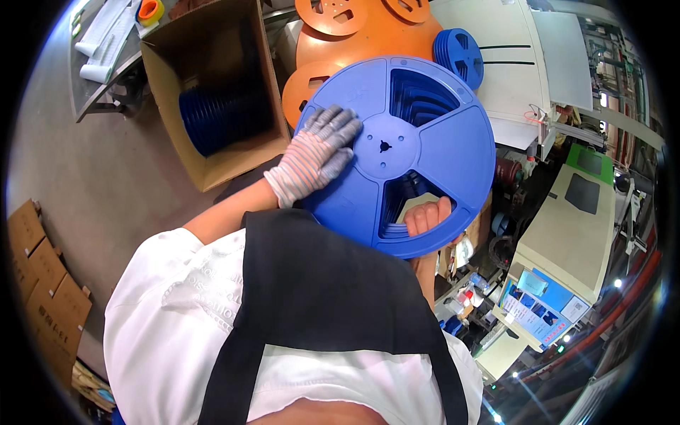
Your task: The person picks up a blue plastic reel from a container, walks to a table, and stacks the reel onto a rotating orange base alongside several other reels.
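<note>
head view: a large blue reel [400, 152] is held up in front of the person's chest, face toward the camera, its three spokes and small centre hole plain to see; the left hand [316, 154], in a striped knit glove, lies spread and flat on the reel's left flank, fingers reaching toward the hub; the right hand [427, 217], bare, curls its fingers through the lower window of the reel and pinches the rim there, so the weight seems to hang mostly on that hand while the gloved palm steadies it; to handle it well, i judge the flat palm should keep light, even pressure so the thin flange does not bow, and the right fingers should stay hooked over the rim rather than on the inner edge of the window, where they could slip; beyond the left hand an open cardboard box [212, 92] lies on its side with a row of blue reels [216, 117] stacked inside; just above the held reel, past the fingertips, orange reels [354, 35] lie overlapped, and a smaller stack of blue reels [459, 55] stands on edge beside them; to the right of the right hand a beige machine [567, 234] with a screen sits lower down; flattened cartons [42, 276] lie on the floor [92, 177] far to the left.
</note>
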Demonstrator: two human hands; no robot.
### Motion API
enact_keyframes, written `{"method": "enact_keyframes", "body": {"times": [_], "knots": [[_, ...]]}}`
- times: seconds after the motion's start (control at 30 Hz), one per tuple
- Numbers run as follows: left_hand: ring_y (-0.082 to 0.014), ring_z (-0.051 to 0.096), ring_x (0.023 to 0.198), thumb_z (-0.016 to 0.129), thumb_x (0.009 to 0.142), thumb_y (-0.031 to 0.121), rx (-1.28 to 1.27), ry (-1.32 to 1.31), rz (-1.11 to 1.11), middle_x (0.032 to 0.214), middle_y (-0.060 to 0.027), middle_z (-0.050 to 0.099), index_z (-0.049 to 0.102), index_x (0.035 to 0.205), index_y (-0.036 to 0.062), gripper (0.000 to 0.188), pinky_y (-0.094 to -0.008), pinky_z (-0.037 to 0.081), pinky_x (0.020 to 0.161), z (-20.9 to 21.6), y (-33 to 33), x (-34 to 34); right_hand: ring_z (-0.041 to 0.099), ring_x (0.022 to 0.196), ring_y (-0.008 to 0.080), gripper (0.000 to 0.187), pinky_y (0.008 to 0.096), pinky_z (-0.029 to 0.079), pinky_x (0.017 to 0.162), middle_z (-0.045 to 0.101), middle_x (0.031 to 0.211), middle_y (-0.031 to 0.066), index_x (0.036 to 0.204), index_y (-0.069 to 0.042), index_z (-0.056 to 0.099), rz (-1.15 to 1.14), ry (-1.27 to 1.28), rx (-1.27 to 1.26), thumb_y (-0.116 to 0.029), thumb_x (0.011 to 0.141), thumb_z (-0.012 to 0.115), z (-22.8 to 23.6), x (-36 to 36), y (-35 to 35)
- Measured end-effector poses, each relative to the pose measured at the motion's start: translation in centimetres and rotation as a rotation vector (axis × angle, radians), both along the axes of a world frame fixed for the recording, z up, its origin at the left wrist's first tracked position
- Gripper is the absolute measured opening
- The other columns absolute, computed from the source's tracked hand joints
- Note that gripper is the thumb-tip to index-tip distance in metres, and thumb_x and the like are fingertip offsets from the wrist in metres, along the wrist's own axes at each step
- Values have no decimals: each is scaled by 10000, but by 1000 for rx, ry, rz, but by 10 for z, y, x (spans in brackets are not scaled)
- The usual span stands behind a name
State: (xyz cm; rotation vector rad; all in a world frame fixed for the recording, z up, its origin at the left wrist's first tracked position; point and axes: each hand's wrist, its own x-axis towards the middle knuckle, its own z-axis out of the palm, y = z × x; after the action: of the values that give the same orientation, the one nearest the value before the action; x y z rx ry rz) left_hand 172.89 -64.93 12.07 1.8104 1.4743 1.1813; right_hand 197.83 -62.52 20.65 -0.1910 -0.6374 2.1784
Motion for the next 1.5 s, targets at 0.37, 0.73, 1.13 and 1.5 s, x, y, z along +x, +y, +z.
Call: {"method": "enact_keyframes", "body": {"times": [0.37,0.73,1.13,1.5], "knots": [[-329,528,1057,710,697,51,-49,-198,-9,1076,-137,575,661,1032,87,341,-415,423,946,39,7,15,454,488,162,325,299,378,471,480,576,20,756,-98,473,49,44,-11,-316,763,715,-9,6,1],[-380,432,1264,643,742,218,191,-10,-177,1330,-206,480,504,1269,27,577,-490,299,1089,50,12,37,467,465,170,313,313,408,471,508,568,34,702,-90,486,39,80,-46,-267,678,743,-7,7,-6],[-373,470,1225,625,754,211,273,8,-236,1274,-222,513,513,1239,-5,543,-464,347,1052,62,42,40,443,468,187,345,334,360,462,484,553,48,699,-74,475,47,77,-64,-273,661,754,-10,9,-7],[-353,429,1285,573,805,239,293,37,-84,1337,-193,488,463,1315,38,559,-489,293,1099,63,69,41,450,523,195,357,332,347,516,489,595,45,766,-99,477,136,15,-81,-279,622,750,-4,7,-3]]}}
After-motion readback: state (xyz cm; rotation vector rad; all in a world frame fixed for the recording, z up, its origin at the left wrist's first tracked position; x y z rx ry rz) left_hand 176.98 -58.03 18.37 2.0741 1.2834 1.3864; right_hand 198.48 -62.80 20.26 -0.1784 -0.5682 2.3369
